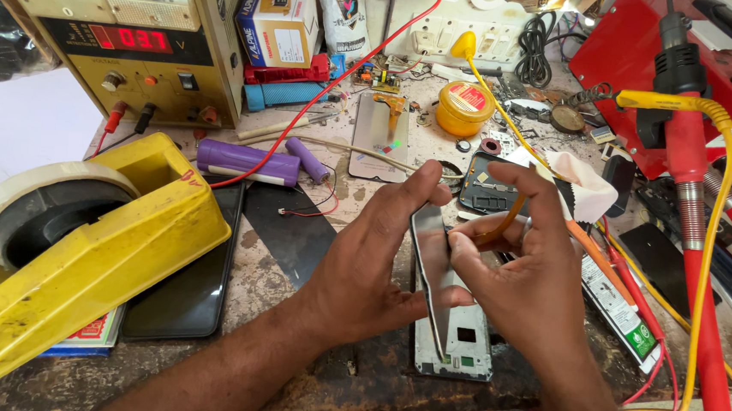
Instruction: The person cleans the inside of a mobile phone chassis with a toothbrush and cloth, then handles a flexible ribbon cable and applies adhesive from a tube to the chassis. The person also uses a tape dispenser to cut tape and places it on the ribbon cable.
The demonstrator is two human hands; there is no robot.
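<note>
Your left hand (371, 262) and right hand (520, 272) fingers pinch the panel (430, 270) upright between them, above the frame (459, 345).

Cluttered workbench (294, 252): tape dispenser (79, 254), phone frame (459, 345).

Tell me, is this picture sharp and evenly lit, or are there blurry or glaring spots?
Head view: mostly sharp under soft daylight; the left hand and right hand are crisp, the thin panel between them reflects pale light, bright glare burns out the top near the wall sockets, and the edges bend slightly from the wide lens.
</note>
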